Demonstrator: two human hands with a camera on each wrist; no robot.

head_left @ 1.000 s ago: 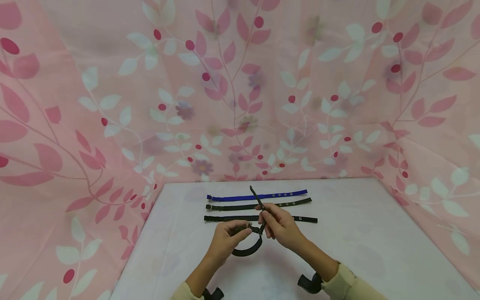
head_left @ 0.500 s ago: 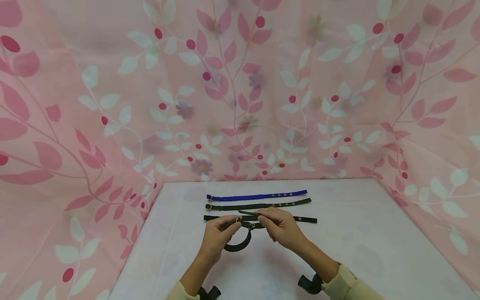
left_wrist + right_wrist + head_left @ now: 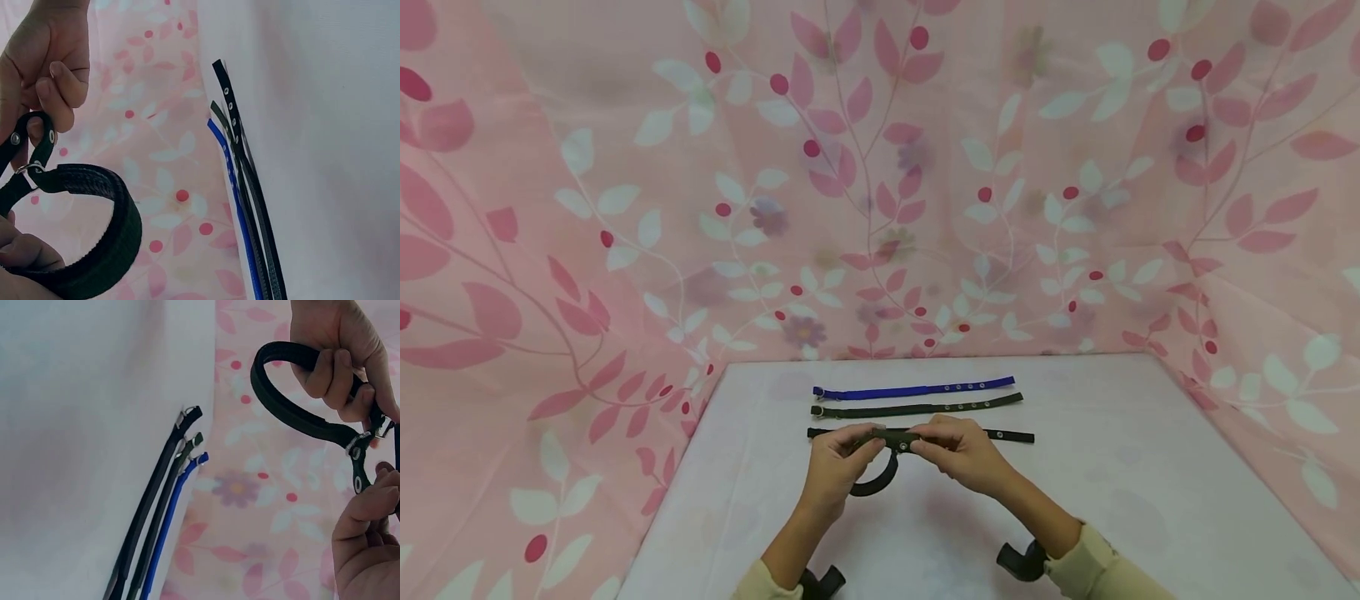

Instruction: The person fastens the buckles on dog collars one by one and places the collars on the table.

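A dark green pet collar is bent into a loop between my hands, above the table. My left hand pinches its buckle end; the buckle shows beside those fingertips in the right wrist view. With thumb and fingers my right hand pinches the eyelet end, which curves back toward the buckle. Metal eyelets and a metal ring show on the strap in the left wrist view. The strap's tip is hidden by the fingers.
Behind the hands lie three straightened collars in rows: a blue collar, a green collar and a black collar, partly covered by the hands. They rest on a white table backed by pink leaf-patterned cloth.
The strap end in my right hand has swung from pointing up and away to folded down across toward my left hand. Both hands have shifted slightly, the left one leftward.
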